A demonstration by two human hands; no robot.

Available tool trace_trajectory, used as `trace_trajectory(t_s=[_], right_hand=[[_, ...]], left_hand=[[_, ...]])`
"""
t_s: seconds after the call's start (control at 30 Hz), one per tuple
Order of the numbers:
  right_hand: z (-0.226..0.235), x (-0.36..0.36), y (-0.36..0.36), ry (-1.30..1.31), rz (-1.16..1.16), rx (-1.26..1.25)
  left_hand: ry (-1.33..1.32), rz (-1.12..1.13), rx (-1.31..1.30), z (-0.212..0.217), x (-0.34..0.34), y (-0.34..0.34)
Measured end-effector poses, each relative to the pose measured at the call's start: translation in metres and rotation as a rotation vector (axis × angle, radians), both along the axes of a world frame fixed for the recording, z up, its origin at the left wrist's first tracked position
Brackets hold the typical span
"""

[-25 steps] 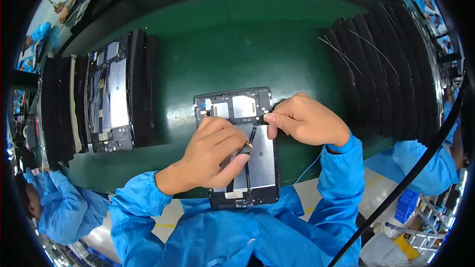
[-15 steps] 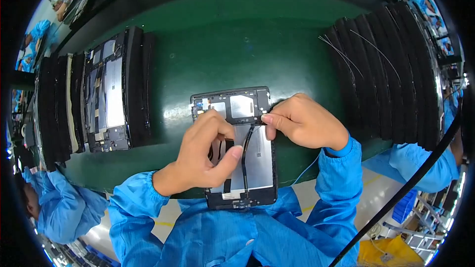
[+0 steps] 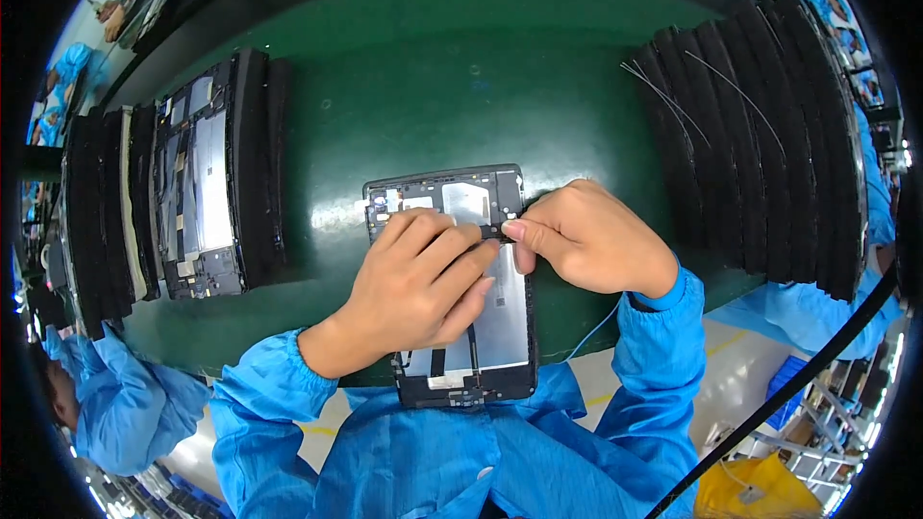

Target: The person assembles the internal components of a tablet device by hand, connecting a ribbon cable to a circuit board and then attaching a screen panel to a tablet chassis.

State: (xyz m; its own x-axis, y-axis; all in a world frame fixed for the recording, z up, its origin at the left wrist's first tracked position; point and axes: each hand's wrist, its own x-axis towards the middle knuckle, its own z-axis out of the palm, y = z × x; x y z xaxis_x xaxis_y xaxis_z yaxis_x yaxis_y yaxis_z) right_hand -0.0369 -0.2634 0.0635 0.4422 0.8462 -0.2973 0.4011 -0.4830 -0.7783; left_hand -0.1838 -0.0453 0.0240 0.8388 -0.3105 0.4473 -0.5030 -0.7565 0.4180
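Note:
An opened tablet [image 3: 515, 327], its inner boards and silvery plate exposed, lies at the table's near edge in front of me. My left hand [image 3: 413, 279] reaches across its middle, fingers stretched out and fingertips touching the dark strip under the upper board. A black flex cable [image 3: 473, 351] runs down the plate from under those fingers. My right hand [image 3: 586, 240] pinches the tablet's right edge, thumb on top and fingers curled at the side. Whatever lies under the left fingertips is hidden.
Black foam-like slabs [image 3: 260, 154] stand in a row on the left of the green table [image 3: 404, 86], another opened tablet [image 3: 212, 183] leaning among them. More black slabs [image 3: 760, 154] stand at right with thin wires on top. A black cable [image 3: 769, 399] crosses the lower right. Other people in blue sit nearby.
My left hand has moved right and its curled fingers have straightened, their tips now down on the tablet near my right thumb. The right hand stays at the tablet's edge.

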Motion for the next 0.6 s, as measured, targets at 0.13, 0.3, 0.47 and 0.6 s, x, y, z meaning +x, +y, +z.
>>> trace_trajectory(t_s=[0.13,0.3,0.47,0.6], right_hand=[[0.0000,-0.0003,-0.0001,-0.006,0.011,0.001],[0.0019,-0.0014,0.0009,-0.002,0.004,-0.008],[-0.0001,-0.0014,0.0006,-0.007,-0.002,0.013],[0.0006,-0.0008,0.0011,-0.001,-0.005,0.008]], left_hand=[[0.015,-0.016,0.013,0.0046,-0.0001,0.0005],[-0.015,-0.013,0.020,0.0013,-0.0003,0.0000],[-0.027,-0.025,0.074,0.0031,0.0000,-0.0010],[-0.037,-0.033,0.129,0.0052,-0.0003,-0.0013]])
